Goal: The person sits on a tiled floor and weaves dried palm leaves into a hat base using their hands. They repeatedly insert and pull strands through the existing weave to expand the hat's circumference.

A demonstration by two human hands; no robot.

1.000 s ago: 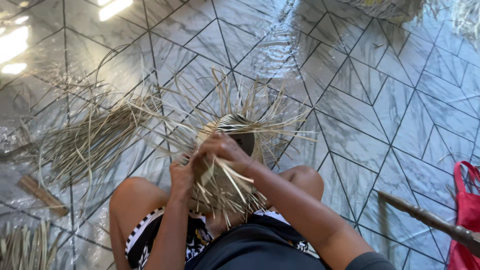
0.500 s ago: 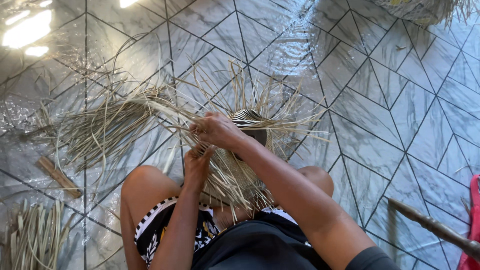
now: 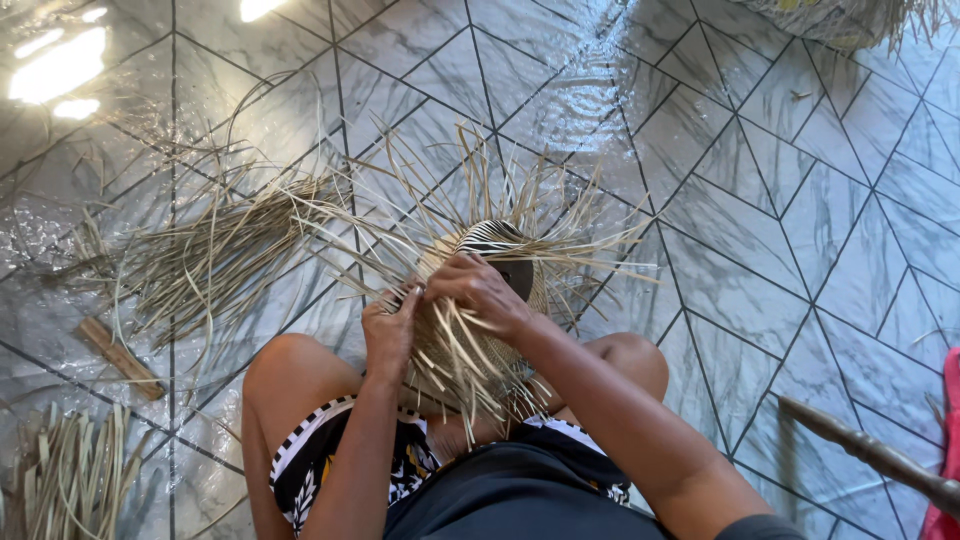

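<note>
Both hands' grips, left hand (image 3: 392,325) and right hand (image 3: 482,292), pinch straw strands of the half-woven, fringed basket (image 3: 478,330).

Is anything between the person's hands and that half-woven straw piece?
Nothing visible: the left hand and right hand both grip the woven piece directly; only its own loose strands fan around them.

wooden stick (image 3: 122,358) | red bag (image 3: 943,440) | marble tile floor (image 3: 780,220)
</note>
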